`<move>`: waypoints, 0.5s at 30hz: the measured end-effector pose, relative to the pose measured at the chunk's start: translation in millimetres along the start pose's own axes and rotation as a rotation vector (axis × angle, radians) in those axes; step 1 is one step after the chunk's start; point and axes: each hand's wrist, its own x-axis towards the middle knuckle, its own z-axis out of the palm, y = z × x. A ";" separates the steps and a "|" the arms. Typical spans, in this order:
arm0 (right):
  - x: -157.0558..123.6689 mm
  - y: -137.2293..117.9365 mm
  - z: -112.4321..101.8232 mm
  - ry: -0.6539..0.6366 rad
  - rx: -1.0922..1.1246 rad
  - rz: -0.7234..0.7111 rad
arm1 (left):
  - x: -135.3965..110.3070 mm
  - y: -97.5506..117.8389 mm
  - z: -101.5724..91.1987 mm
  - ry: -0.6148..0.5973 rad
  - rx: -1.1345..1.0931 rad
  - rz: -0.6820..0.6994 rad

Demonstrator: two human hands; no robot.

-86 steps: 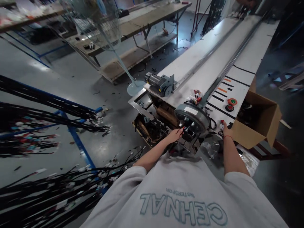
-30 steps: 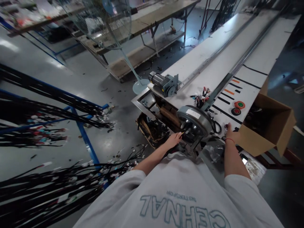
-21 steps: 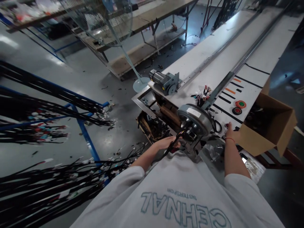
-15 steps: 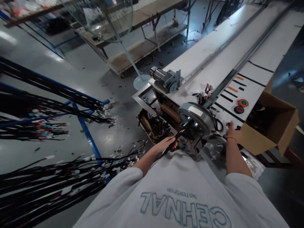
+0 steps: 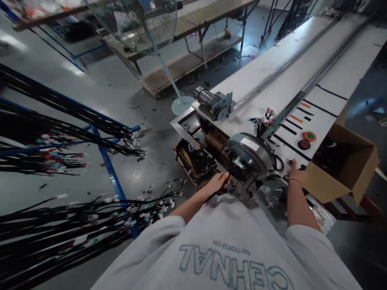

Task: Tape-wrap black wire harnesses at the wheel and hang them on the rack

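My left hand (image 5: 222, 180) is closed at the near side of the round grey wheel-shaped machine head (image 5: 252, 151). Its fingers are pinched around a black wire harness, mostly hidden by the hand and the dark opening of the machine head. My right hand (image 5: 296, 174), with a red string on the wrist, rests at the near right corner of the white worktable (image 5: 290, 96). Its thumb is stretched out beside a small dark button, and the other fingers are partly hidden. A green button (image 5: 308, 136) and a red button (image 5: 304, 144) sit farther up the tabletop.
A motor (image 5: 208, 98) stands on the table's left corner. Right of me is an open cardboard box (image 5: 347, 173). Bundles of black harnesses (image 5: 75, 225) hang on a blue rack (image 5: 105, 161) at left. A fan base (image 5: 183, 105) stands behind the table.
My left hand has moved slightly right, closer to the machine head, and less of the black harness shows. My right hand stays at the table corner.
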 end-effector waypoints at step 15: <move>2.3 -0.6 3.7 0.107 0.027 0.107 | 26.8 1.9 7.4 -0.043 -0.199 -0.008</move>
